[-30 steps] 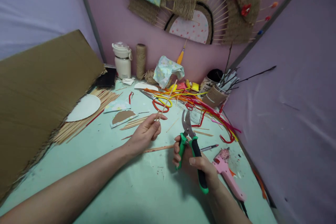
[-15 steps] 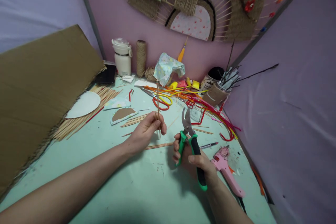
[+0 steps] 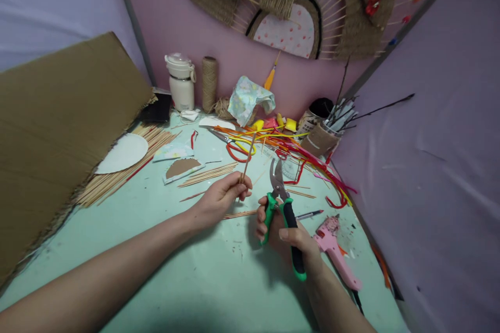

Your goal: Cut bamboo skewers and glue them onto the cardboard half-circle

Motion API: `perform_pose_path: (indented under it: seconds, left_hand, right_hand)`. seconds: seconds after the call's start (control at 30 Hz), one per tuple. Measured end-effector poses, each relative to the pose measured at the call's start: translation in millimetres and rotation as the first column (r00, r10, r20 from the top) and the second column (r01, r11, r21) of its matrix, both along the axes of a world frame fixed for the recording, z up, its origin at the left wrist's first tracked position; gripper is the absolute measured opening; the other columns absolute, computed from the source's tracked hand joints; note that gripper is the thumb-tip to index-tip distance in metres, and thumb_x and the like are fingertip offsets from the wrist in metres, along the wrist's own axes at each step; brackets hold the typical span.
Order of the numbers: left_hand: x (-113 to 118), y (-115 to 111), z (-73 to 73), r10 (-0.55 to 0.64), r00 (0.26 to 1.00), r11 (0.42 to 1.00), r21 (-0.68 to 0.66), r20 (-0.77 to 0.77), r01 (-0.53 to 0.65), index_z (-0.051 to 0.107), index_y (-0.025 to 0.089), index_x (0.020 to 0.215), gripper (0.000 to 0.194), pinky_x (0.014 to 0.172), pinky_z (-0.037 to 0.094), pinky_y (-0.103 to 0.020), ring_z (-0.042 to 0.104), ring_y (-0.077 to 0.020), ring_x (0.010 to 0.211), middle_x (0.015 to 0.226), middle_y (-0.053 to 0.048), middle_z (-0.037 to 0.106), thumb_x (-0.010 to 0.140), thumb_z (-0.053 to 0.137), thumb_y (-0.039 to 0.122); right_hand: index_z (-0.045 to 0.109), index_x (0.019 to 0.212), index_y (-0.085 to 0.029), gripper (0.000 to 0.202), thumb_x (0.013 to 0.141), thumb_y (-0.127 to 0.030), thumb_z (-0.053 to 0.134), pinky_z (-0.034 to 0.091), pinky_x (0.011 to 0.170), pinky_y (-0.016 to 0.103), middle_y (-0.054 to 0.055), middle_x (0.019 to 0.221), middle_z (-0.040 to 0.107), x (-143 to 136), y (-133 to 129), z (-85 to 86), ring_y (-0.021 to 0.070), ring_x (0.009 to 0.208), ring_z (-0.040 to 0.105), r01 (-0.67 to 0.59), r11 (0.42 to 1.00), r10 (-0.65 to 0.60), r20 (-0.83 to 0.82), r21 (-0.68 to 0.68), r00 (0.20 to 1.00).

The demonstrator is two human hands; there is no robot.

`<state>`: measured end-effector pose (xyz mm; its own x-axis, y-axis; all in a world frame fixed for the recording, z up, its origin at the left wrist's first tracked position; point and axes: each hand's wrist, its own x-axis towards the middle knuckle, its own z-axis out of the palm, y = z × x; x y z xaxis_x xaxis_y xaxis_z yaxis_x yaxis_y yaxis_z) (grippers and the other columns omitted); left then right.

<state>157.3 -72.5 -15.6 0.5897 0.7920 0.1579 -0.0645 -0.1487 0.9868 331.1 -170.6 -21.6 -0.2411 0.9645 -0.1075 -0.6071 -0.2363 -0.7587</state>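
Between the thumb and fingers of my left hand [image 3: 224, 195] are thin wooden sticks [image 3: 250, 156], the longest leaning up to the right. My right hand [image 3: 289, 234] is wrapped round the green and black handles of pruning shears [image 3: 278, 187]. The shears' blades point up and stand apart, just right of the sticks and not touching them. On the table below my left hand lie more wooden sticks [image 3: 244, 214]. Another small bunch of sticks [image 3: 209, 174] lies just behind that hand.
A pink glue gun [image 3: 336, 252] and a pen [image 3: 310, 215] lie at the right. Scissors [image 3: 238, 151] and coloured pipe cleaners [image 3: 300, 148] spread across the back. Cardboard [image 3: 70, 114] leans in from the left over a pile of sticks [image 3: 117, 179]. A white bottle [image 3: 182, 86] stands behind.
The long stick in my left hand has tipped from upright to leaning right, and that hand has shifted slightly right. My right hand holds the shears almost as before, blades still apart.
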Motion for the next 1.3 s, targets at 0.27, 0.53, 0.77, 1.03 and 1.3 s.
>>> perform_pose_path:
  seconds: [0.27, 0.53, 0.77, 1.03, 1.3]
  left_hand:
    - [-6.1, 8.8, 14.8, 0.038, 0.977, 0.994, 0.111, -0.211, -0.014, 0.067, 0.018, 0.079, 0.018, 0.079, 0.044, -0.027, 0.061, -0.0157, 0.082, 0.082, -0.002, 0.069, 0.088, 0.055, 0.029]
    - [-9.1, 13.6, 22.8, 0.081, 0.958, 0.960, 0.281, -0.274, -0.001, 0.069, 0.019, 0.080, 0.019, 0.077, 0.045, -0.027, 0.059, -0.0160, 0.082, 0.082, -0.002, 0.067, 0.088, 0.054, 0.027]
    - [-14.6, 16.7, 28.5, 0.041, 0.934, 0.974, 0.221, -0.356, 0.041, 0.070, 0.020, 0.078, 0.020, 0.077, 0.046, -0.028, 0.063, -0.0175, 0.082, 0.083, -0.002, 0.071, 0.087, 0.055, 0.030]
    - [-16.4, 8.8, 35.7, 0.023, 0.925, 0.970, 0.234, -0.380, 0.072, 0.067, 0.021, 0.083, 0.019, 0.073, 0.045, -0.024, 0.063, -0.0150, 0.079, 0.083, 0.001, 0.071, 0.090, 0.050, 0.026]
    - [-15.4, 15.8, 25.5, 0.071, 0.934, 0.940, 0.338, -0.351, 0.056, 0.063, 0.020, 0.074, 0.017, 0.071, 0.044, -0.024, 0.058, -0.0139, 0.074, 0.075, 0.001, 0.063, 0.086, 0.053, 0.022]
  right_hand:
    - [0.059, 0.112, -0.023, 0.056, 0.060, -0.030, 0.076, 0.039, 0.065, 0.029, 0.001, 0.092, 0.050, -1.2, 1.2, -2.0, 0.0134, 0.073, 0.046, -0.008, 1.000, 0.008, -0.022, 0.005, 1.000]
    - [0.059, 0.112, -0.023, 0.054, 0.060, -0.029, 0.075, 0.040, 0.065, 0.030, 0.002, 0.092, 0.051, -2.2, 0.7, -0.2, 0.0149, 0.074, 0.046, 0.012, 1.000, -0.012, -0.016, -0.015, 1.000]
    - [0.060, 0.111, -0.023, 0.055, 0.059, -0.029, 0.076, 0.039, 0.064, 0.030, 0.002, 0.091, 0.051, -1.5, 1.0, -1.3, 0.0151, 0.073, 0.046, 0.007, 1.000, -0.008, -0.012, -0.020, 1.000]
    - [0.059, 0.111, -0.023, 0.055, 0.059, -0.029, 0.076, 0.040, 0.065, 0.030, 0.002, 0.091, 0.052, -1.5, 1.3, -3.9, 0.0151, 0.073, 0.047, 0.003, 1.000, -0.003, -0.005, -0.011, 1.000]
    - [0.060, 0.111, -0.023, 0.054, 0.060, -0.029, 0.076, 0.041, 0.065, 0.031, 0.002, 0.092, 0.052, 0.0, 2.4, -4.2, 0.0151, 0.073, 0.047, -0.003, 1.000, 0.003, -0.007, -0.006, 1.000]
